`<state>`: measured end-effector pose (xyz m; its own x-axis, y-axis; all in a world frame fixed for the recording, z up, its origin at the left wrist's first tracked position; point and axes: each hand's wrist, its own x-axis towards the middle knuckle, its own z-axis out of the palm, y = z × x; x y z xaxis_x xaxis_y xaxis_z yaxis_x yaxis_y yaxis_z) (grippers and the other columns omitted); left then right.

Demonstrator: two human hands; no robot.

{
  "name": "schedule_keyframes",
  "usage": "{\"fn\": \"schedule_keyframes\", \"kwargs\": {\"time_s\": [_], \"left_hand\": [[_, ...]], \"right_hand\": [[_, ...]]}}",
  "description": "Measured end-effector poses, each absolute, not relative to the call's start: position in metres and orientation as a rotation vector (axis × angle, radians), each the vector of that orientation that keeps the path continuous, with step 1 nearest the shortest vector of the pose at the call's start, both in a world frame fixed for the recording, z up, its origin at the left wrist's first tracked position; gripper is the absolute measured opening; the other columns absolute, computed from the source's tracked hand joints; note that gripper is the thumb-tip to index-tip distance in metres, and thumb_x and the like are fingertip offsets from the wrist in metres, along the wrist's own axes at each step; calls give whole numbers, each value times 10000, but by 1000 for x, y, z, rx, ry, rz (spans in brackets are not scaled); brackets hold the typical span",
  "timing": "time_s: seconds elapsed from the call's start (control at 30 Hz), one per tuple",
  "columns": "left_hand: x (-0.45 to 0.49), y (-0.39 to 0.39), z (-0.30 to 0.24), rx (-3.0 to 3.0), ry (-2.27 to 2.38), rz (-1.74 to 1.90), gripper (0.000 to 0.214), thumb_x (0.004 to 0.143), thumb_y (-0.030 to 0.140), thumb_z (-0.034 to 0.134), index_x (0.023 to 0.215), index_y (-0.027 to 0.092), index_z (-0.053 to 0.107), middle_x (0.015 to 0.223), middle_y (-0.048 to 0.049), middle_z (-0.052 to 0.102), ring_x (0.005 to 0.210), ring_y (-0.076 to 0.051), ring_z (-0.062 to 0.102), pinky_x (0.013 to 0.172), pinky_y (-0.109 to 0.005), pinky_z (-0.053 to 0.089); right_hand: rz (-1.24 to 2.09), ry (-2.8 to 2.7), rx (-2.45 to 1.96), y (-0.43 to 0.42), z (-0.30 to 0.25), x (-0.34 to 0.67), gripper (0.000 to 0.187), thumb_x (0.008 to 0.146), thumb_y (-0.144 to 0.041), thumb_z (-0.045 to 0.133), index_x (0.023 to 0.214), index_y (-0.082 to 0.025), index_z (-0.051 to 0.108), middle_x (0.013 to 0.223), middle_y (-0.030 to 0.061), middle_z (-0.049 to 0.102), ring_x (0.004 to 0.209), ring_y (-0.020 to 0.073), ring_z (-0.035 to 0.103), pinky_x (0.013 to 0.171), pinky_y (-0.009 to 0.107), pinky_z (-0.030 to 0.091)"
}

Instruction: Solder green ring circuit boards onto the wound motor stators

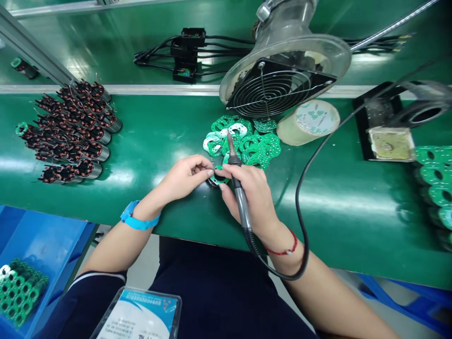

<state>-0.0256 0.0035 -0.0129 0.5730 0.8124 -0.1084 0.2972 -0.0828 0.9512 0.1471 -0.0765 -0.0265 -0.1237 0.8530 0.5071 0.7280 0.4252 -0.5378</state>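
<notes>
Clock from round board (pixel 216 181): badge (pixel 141 313) at 7, print upside down, unreadable; tape roll (pixel 293 130) at 2, green marks on top; coils (pixel 76 134) at 9–10; fan (pixel 270 92) at 1, overhanging loose boards (pixel 256 148). Board between hands: left hand (pixel 185 176) pinching its edge, right hand (pixel 257 194) gripping soldering iron (pixel 241 200).

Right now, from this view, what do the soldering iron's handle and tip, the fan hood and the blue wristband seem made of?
Handle: probably plastic, smooth grey with a soft shine.
Tip: likely metal, dull brownish-grey.
Fan hood: plastic or glass, see-through, glossy.
Blue wristband: perhaps rubber or silicone, evenly coloured, smoothly curved.
</notes>
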Motion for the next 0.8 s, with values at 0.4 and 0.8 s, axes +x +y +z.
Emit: {"fn": "schedule_keyframes", "kwargs": {"time_s": [0.4, 0.8], "left_hand": [[-20, 0, -21, 1661, 1065, 608, 93, 847, 245, 532, 794, 169, 534, 676, 32, 537, 592, -87, 499, 553, -220, 386], [-19, 1, -23, 1673, 1087, 618, 65, 841, 213, 518, 787, 176, 515, 655, 38, 523, 586, -84, 503, 545, -222, 379]], "right_hand": [[443, -1490, -1363, -89, -26, 157, 326, 971, -389, 486, 1278, -280, 509, 899, 35, 747, 906, 240, 716, 848, 456, 559], [404, -1409, -1273, -98, -32, 167, 200, 934, -369, 518, 1008, -262, 670, 820, 20, 703, 505, 145, 617, 453, 300, 488]]}}
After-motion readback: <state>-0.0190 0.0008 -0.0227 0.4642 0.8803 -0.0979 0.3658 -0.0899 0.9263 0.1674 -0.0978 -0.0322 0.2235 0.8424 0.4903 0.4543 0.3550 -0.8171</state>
